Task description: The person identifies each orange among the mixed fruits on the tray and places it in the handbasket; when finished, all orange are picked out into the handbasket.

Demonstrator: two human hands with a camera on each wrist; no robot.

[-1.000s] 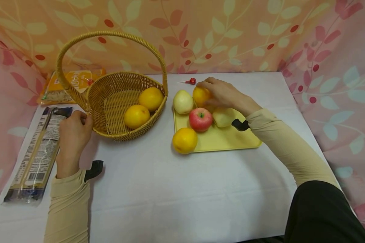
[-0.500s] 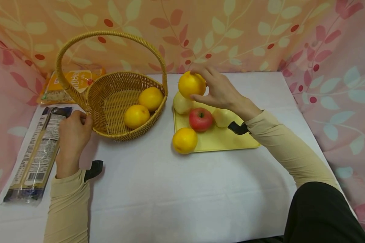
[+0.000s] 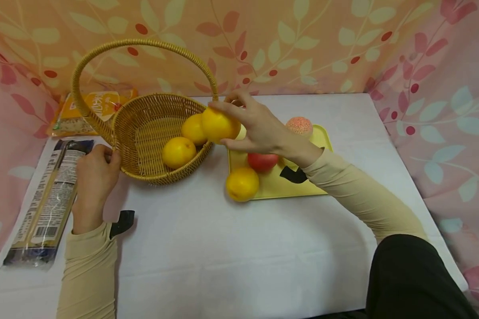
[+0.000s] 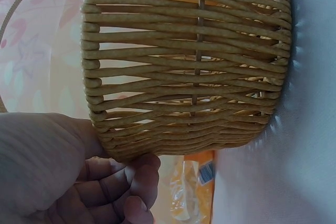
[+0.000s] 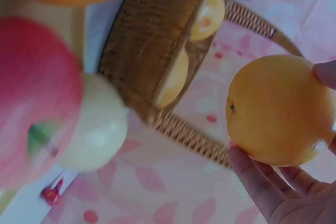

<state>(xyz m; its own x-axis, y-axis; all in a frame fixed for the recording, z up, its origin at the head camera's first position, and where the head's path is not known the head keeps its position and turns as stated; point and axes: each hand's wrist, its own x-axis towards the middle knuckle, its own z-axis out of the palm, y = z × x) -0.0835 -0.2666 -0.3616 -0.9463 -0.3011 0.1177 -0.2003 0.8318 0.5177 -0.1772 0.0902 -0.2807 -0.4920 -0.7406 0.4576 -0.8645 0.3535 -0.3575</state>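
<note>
In the head view my right hand (image 3: pixel 257 126) holds an orange (image 3: pixel 219 126) between thumb and fingers, raised near the right rim of the wicker basket (image 3: pixel 143 170). The right wrist view shows that orange (image 5: pixel 281 111) gripped, apart from the basket. My left hand (image 3: pixel 97 177) pinches the basket's left rim; in the left wrist view its thumb and fingers (image 4: pixel 144 179) close on the woven edge. Two oranges lie inside the basket, one (image 3: pixel 178 153) in front and another (image 3: pixel 192 129) partly hidden behind the held orange.
A yellow tray (image 3: pixel 291 190) holds a red apple (image 3: pixel 262 162), a pale round fruit (image 5: pixel 100 124), and a pinkish speckled fruit (image 3: pixel 300 126). One orange (image 3: pixel 242 184) sits at its front-left corner. A lollipop (image 5: pixel 51 195), a long pack (image 3: pixel 48 204) and an orange bag (image 3: pixel 84 113) lie around.
My right hand has lifted the orange off the tray and carried it left to the basket's right rim. My left hand stays on the basket.
</note>
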